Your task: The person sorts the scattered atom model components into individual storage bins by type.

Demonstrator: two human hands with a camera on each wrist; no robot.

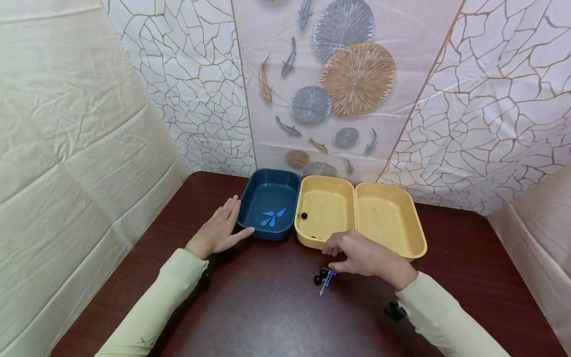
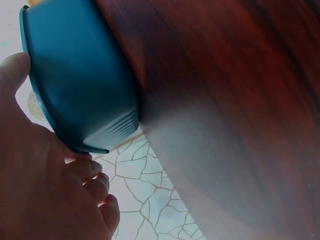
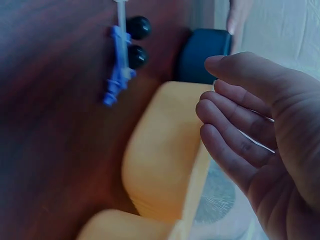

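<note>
My left hand (image 1: 218, 232) rests at the near left corner of a dark blue tray (image 1: 294, 198), its fingers along the side and the thumb on the rim. In that tray lie several bright blue teardrop pieces (image 1: 273, 218). Above the table in front of the middle yellow tray (image 1: 326, 181), my right hand (image 1: 360, 253) has loosely bent fingers with nothing between them. Below its thumb lie two shiny black balls (image 3: 138, 27) and a few purple-blue sticks (image 3: 116, 75) with a pale thin rod (image 3: 121, 15), on the tabletop.
One black ball (image 1: 304, 215) sits inside the middle yellow tray, with another dark bit at its near wall. A second yellow tray (image 1: 417, 218) stands to its right, the three side by side. Patterned cloth (image 1: 205, 89) hangs behind the dark wooden table (image 1: 250, 307).
</note>
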